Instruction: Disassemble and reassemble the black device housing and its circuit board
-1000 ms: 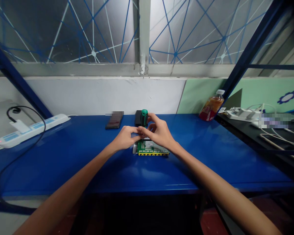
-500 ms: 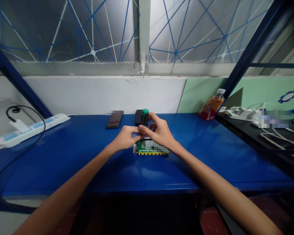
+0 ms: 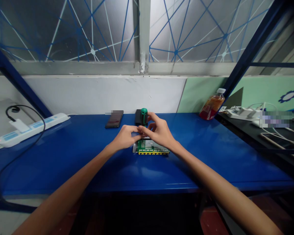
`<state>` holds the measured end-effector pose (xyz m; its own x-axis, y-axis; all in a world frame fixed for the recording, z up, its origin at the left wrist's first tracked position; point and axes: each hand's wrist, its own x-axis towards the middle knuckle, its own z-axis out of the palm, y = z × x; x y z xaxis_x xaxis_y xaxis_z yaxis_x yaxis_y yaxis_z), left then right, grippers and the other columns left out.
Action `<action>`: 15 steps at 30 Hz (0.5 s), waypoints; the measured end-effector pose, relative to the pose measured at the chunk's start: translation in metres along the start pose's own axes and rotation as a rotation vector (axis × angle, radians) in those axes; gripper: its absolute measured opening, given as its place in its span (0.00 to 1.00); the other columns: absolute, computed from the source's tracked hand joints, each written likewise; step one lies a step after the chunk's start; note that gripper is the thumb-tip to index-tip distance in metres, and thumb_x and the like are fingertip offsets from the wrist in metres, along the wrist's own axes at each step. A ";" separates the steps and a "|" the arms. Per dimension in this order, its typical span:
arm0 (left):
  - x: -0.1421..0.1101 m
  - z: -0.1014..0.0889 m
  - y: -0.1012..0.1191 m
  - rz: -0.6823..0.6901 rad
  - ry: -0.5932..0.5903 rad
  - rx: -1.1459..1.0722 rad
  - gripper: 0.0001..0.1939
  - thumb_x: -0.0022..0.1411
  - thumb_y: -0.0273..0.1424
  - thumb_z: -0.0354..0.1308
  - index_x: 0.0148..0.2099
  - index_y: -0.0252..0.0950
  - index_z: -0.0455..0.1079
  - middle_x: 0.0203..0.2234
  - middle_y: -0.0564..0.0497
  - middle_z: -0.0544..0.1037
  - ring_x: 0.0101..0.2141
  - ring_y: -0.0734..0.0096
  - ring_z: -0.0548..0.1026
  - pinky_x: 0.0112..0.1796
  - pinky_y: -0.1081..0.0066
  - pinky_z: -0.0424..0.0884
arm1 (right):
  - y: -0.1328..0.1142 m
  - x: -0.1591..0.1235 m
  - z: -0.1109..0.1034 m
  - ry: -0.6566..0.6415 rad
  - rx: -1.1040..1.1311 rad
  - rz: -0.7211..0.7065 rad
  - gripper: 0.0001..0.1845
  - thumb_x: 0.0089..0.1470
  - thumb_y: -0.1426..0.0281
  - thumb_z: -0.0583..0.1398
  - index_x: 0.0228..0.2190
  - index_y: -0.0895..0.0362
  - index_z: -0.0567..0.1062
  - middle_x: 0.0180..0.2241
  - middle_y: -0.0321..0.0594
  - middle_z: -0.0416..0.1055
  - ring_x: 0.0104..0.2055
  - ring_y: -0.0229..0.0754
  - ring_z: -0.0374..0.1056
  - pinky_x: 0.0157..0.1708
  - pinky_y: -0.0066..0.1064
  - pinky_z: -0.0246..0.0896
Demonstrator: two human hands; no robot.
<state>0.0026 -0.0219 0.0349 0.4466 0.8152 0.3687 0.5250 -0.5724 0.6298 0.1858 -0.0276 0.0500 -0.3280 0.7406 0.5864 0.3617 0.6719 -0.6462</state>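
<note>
A screwdriver (image 3: 143, 115) with a green and black handle stands nearly upright over a green circuit board (image 3: 142, 146), its tip hidden by my fingers. My right hand (image 3: 159, 130) is closed on it, thumb near the handle's lower end and the other fingers curled behind. From the other side my left hand (image 3: 125, 136) reaches in, thumb and forefinger drawn together by the shaft; whatever they pinch is hidden. The board lies on the blue table, with a row of yellow-edged parts along its near side and a metal plate partly showing.
Behind the board sits a black box-like object (image 3: 138, 117); a dark phone (image 3: 114, 118) lies left of it. A white power strip (image 3: 34, 129) with a black cable is at the left. A drink bottle (image 3: 212, 104) leans at the back right, beside a black surface (image 3: 250, 135) with cables.
The screwdriver handle has shifted slightly left. Both hands stay almost in the same place, and the board has not visibly moved.
</note>
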 end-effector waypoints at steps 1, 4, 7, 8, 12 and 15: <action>0.000 -0.001 -0.001 0.007 -0.013 -0.006 0.11 0.59 0.35 0.59 0.38 0.35 0.80 0.35 0.48 0.83 0.38 0.60 0.79 0.40 0.67 0.71 | 0.000 0.000 0.000 -0.001 -0.002 -0.002 0.22 0.54 0.61 0.59 0.49 0.54 0.64 0.37 0.39 0.70 0.26 0.35 0.66 0.25 0.30 0.60; 0.000 -0.002 -0.002 0.022 -0.063 -0.016 0.11 0.60 0.35 0.58 0.39 0.36 0.80 0.36 0.48 0.83 0.38 0.60 0.79 0.39 0.67 0.71 | -0.001 0.000 -0.001 -0.012 0.000 -0.003 0.21 0.54 0.62 0.58 0.49 0.54 0.64 0.38 0.39 0.70 0.25 0.35 0.66 0.25 0.30 0.60; 0.000 -0.002 -0.001 0.024 -0.076 -0.011 0.12 0.60 0.36 0.59 0.39 0.36 0.80 0.35 0.47 0.83 0.38 0.60 0.79 0.39 0.67 0.71 | -0.002 0.000 -0.001 -0.019 0.008 -0.007 0.20 0.55 0.62 0.58 0.47 0.54 0.65 0.39 0.40 0.71 0.25 0.35 0.67 0.25 0.30 0.61; 0.000 -0.002 -0.001 0.024 -0.066 -0.012 0.12 0.60 0.36 0.59 0.39 0.35 0.80 0.35 0.47 0.82 0.38 0.60 0.78 0.39 0.66 0.71 | -0.002 0.000 -0.001 -0.020 0.010 -0.008 0.20 0.55 0.62 0.58 0.47 0.54 0.65 0.39 0.40 0.71 0.25 0.35 0.67 0.25 0.30 0.61; 0.000 0.000 0.000 -0.001 -0.038 -0.031 0.11 0.58 0.36 0.61 0.38 0.35 0.80 0.36 0.47 0.82 0.38 0.60 0.78 0.40 0.65 0.71 | -0.001 0.000 0.000 -0.026 0.017 0.000 0.20 0.54 0.61 0.58 0.47 0.54 0.65 0.37 0.40 0.71 0.26 0.36 0.67 0.25 0.30 0.60; 0.000 0.000 -0.002 -0.025 -0.055 -0.057 0.11 0.58 0.36 0.60 0.38 0.35 0.79 0.36 0.47 0.82 0.39 0.59 0.78 0.40 0.65 0.71 | -0.002 0.000 0.000 -0.031 0.014 -0.002 0.21 0.53 0.60 0.59 0.47 0.55 0.66 0.35 0.39 0.71 0.26 0.36 0.66 0.25 0.30 0.60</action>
<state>0.0016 -0.0213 0.0335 0.4740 0.8221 0.3155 0.4947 -0.5450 0.6769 0.1847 -0.0291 0.0510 -0.3556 0.7388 0.5725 0.3488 0.6732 -0.6521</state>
